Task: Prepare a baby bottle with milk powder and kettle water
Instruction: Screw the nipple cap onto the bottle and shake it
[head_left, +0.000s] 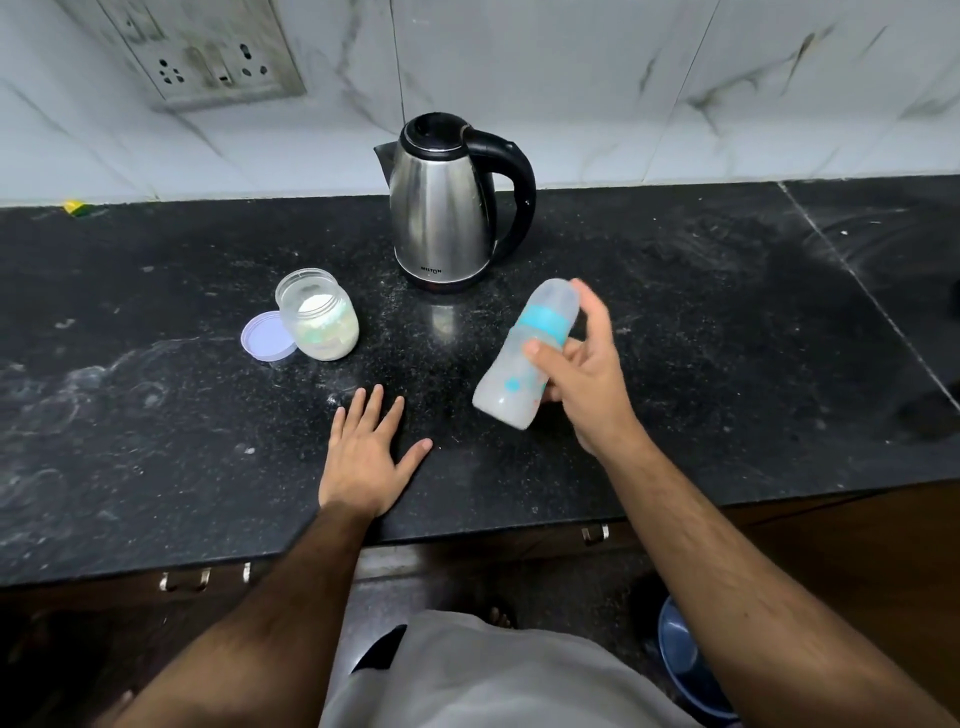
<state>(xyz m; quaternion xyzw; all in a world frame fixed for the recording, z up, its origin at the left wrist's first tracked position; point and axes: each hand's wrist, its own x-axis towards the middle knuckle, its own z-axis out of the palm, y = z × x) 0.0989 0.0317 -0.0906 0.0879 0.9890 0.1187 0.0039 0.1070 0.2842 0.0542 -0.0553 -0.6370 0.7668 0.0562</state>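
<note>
My right hand (582, 374) grips a baby bottle (519, 364) with a teal collar and clear cap, tilted above the black counter, cloudy white inside. My left hand (366, 457) lies flat on the counter with fingers spread, holding nothing. A steel kettle (441, 208) with a black handle and shut lid stands at the back centre. An open jar of milk powder (322, 317) sits to the kettle's front left, its lilac lid (262, 338) lying beside it on the counter.
The black granite counter (727, 338) carries powder smears, and its front edge runs just below my left wrist. A socket panel (208, 57) is on the marble wall. Drawer handles (184, 579) show under the counter; a blue bucket (685, 665) stands on the floor.
</note>
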